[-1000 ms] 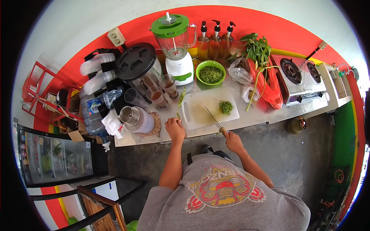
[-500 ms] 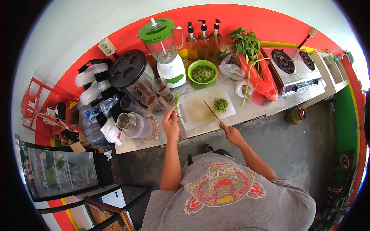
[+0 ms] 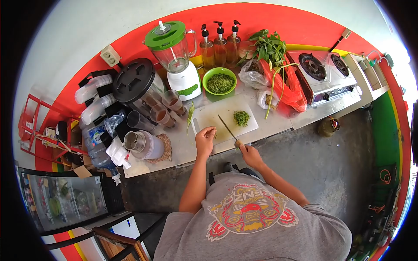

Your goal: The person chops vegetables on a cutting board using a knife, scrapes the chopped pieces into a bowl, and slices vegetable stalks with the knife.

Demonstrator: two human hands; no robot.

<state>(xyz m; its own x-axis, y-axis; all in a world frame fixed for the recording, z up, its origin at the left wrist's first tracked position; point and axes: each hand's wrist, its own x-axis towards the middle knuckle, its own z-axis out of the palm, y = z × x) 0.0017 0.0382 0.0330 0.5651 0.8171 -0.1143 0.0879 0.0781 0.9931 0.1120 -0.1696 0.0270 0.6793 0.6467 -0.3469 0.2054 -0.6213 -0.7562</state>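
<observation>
My right hand [image 3: 250,155] grips a knife [image 3: 228,130] by its light handle, the blade pointing up and left over the white cutting board [image 3: 209,111]. At the board's front left part is my left hand [image 3: 205,141], its fingers pinched together; whatever may be between them is too small to make out. A pile of chopped green leaves [image 3: 241,118] lies on the board, right of the blade. Beside the board's left edge rests a green stalk [image 3: 190,114], apart from my left hand. Behind the board, a green bowl [image 3: 223,90] holds more chopped greens.
A blender [image 3: 183,78] and several pump bottles [image 3: 220,48] stand at the back. Glasses [image 3: 160,117] and a steel-necked jug [image 3: 146,144] are on the left. Leafy greens [image 3: 270,50], a red plastic bag [image 3: 294,95] and a gas stove [image 3: 324,71] occupy the right side.
My left hand has moved right, from beside the green stalk to the board's front left. The stalk stays on the counter. My right hand still holds the knife; the view has shifted slightly.
</observation>
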